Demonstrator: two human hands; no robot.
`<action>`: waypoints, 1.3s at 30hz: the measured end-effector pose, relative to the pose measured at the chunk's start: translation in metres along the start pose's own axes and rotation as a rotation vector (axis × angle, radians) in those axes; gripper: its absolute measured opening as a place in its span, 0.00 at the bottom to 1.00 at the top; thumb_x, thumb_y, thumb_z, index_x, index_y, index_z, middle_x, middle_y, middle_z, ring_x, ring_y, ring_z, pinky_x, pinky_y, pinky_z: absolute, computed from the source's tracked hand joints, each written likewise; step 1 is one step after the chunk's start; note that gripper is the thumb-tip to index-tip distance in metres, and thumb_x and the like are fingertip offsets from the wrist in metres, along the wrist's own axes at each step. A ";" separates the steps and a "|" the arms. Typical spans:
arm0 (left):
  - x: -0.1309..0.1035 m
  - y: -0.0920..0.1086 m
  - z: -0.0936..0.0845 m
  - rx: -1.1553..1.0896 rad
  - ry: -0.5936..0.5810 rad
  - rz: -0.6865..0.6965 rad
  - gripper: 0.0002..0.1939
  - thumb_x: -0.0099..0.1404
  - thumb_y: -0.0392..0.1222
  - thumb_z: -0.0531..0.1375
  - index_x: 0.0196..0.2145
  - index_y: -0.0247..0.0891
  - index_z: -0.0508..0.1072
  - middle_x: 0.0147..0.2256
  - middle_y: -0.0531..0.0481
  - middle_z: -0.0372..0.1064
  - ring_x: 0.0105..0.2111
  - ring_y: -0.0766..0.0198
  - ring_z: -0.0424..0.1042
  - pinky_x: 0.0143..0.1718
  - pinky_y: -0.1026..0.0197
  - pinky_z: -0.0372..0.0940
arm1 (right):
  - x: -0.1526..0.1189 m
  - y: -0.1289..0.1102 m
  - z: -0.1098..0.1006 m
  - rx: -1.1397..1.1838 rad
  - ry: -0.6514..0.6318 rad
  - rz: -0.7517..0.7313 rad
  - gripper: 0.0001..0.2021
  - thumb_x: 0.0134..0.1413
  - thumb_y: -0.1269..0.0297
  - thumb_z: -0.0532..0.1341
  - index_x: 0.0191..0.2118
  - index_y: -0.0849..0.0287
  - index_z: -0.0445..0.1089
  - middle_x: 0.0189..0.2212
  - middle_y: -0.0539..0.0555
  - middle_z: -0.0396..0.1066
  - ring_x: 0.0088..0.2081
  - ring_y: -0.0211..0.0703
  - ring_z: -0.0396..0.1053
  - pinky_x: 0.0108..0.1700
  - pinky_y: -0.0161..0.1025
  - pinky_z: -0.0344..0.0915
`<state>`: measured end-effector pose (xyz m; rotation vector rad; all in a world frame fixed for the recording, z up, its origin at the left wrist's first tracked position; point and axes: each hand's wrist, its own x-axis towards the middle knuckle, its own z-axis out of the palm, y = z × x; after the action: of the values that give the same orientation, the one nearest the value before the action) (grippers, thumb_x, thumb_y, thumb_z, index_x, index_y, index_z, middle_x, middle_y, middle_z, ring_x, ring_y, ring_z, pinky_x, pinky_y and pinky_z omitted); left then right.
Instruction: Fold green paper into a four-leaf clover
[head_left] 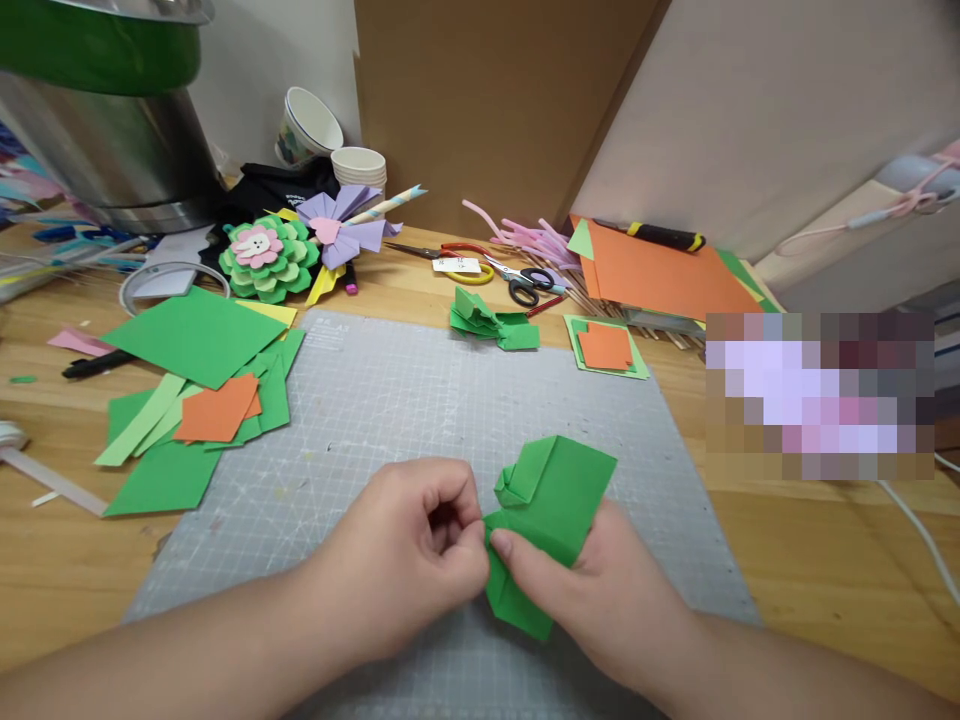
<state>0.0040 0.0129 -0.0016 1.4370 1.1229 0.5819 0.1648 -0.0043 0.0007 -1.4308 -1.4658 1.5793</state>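
Wooden table: a grey gridded cutting mat (360, 400) covers the middle of the wooden table (45, 620), with a brown board (495, 110) standing behind.
Folded green paper: held above the near half of the mat, between the two hands; one rolled flap (514, 485) stands up at its upper left.
Left hand (420, 540): fingers curled in, thumb and forefinger pinching the paper's left edge; the exact contact is partly hidden by the fingers.
Right hand (622, 580): gripping the sheet from its right side, thumb pressed on the face, other fingers mostly out of sight behind it.
Crease risk: the paper has no table under it – a fold pressed in the air could run crooked.
Tear risk: the left pinch sits close to the right thumb, so a hard pull between them might rip the edge.
Flap risk: nothing visible holds the rolled flap down; it could spring loose or be crushed if the grip shifts.
Far edge of mat: a small folded green piece (491, 325) lies near the scissors (523, 283) – a careless reach there might flatten it.
Left pile: overlapping green sheets (199, 335) could slide if a forearm brushes them.
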 end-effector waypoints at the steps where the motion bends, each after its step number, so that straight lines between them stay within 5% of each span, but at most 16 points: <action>1: -0.002 0.000 0.001 0.068 0.030 0.033 0.08 0.51 0.33 0.53 0.19 0.39 0.58 0.18 0.59 0.53 0.20 0.70 0.54 0.21 0.66 0.51 | -0.001 0.001 0.002 -0.016 -0.002 -0.022 0.06 0.50 0.68 0.57 0.25 0.58 0.60 0.21 0.46 0.60 0.23 0.34 0.57 0.24 0.31 0.59; 6: -0.012 0.003 0.003 0.316 0.130 0.173 0.08 0.55 0.32 0.54 0.21 0.39 0.60 0.21 0.57 0.58 0.23 0.69 0.59 0.23 0.66 0.52 | -0.005 0.000 0.002 -0.073 0.030 -0.128 0.04 0.51 0.70 0.57 0.26 0.58 0.63 0.23 0.47 0.64 0.25 0.36 0.61 0.28 0.32 0.64; 14: 0.004 0.005 -0.010 -0.454 -0.112 -0.206 0.13 0.60 0.48 0.58 0.26 0.36 0.70 0.20 0.56 0.62 0.20 0.71 0.56 0.21 0.67 0.50 | 0.007 -0.004 -0.015 0.277 -0.086 0.011 0.06 0.53 0.62 0.59 0.30 0.59 0.66 0.26 0.49 0.66 0.28 0.36 0.64 0.28 0.31 0.63; 19: 0.006 0.000 -0.015 -0.680 -0.218 -0.321 0.12 0.53 0.46 0.68 0.27 0.35 0.71 0.21 0.58 0.62 0.19 0.74 0.56 0.20 0.69 0.49 | 0.007 -0.002 -0.017 0.358 -0.145 0.014 0.10 0.52 0.62 0.62 0.27 0.60 0.62 0.22 0.46 0.59 0.25 0.32 0.56 0.25 0.29 0.58; 30: 0.006 0.002 -0.015 -0.597 -0.259 -0.357 0.12 0.50 0.45 0.69 0.24 0.35 0.71 0.17 0.59 0.61 0.19 0.74 0.55 0.20 0.68 0.47 | 0.004 -0.005 -0.012 0.438 -0.270 -0.032 0.03 0.53 0.68 0.60 0.30 0.59 0.67 0.24 0.47 0.64 0.27 0.32 0.61 0.28 0.29 0.62; 39: 0.007 0.002 -0.016 -0.567 -0.242 -0.314 0.10 0.55 0.45 0.65 0.26 0.36 0.71 0.19 0.59 0.61 0.20 0.73 0.56 0.21 0.67 0.49 | 0.005 -0.009 -0.012 0.366 -0.212 -0.014 0.05 0.52 0.65 0.61 0.28 0.59 0.66 0.24 0.47 0.64 0.27 0.34 0.64 0.29 0.31 0.64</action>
<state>-0.0061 0.0269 0.0024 0.7986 0.8734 0.4401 0.1718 0.0070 0.0096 -1.0693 -1.2110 1.9193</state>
